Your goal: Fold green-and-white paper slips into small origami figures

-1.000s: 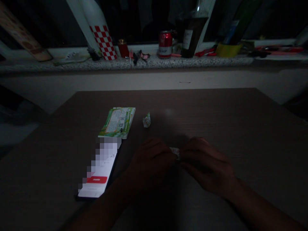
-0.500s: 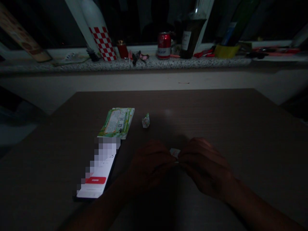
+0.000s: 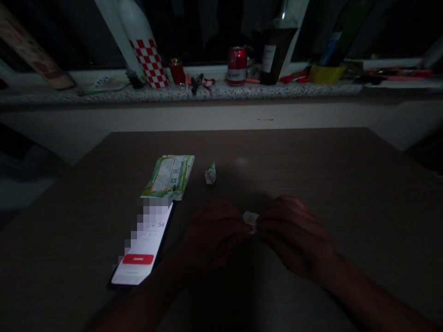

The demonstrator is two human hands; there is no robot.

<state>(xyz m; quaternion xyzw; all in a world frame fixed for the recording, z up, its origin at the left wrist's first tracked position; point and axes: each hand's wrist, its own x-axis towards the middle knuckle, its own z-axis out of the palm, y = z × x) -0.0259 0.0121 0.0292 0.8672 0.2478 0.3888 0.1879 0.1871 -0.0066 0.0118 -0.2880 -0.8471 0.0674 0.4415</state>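
Between my two hands is a small piece of folded printed paper (image 3: 250,218), pale with some coloured print. My left hand (image 3: 218,233) pinches its left side with the fingers pressed together. From the other side my right hand (image 3: 296,233) grips the right edge, its fingers closed. Most of the paper's lower part is hidden by the fingertips, and the light is dim. Beyond my left hand stands a small folded paper piece (image 3: 210,174) with a pointed green tip. Farther left lies a stack of green-and-white printed leaflets (image 3: 168,177).
A lit smartphone (image 3: 140,251) lies left of my left forearm on the wooden table (image 3: 294,161). Along the granite windowsill (image 3: 221,94) stand a red-and-white checkered bottle (image 3: 150,62), a red can (image 3: 237,67), a dark bottle (image 3: 272,57) and a yellow container (image 3: 327,74).
The paper between my fingers has tilted slightly and shows a little more of its lower part. Both hands stay almost in place. The phone's displayed digits differ.
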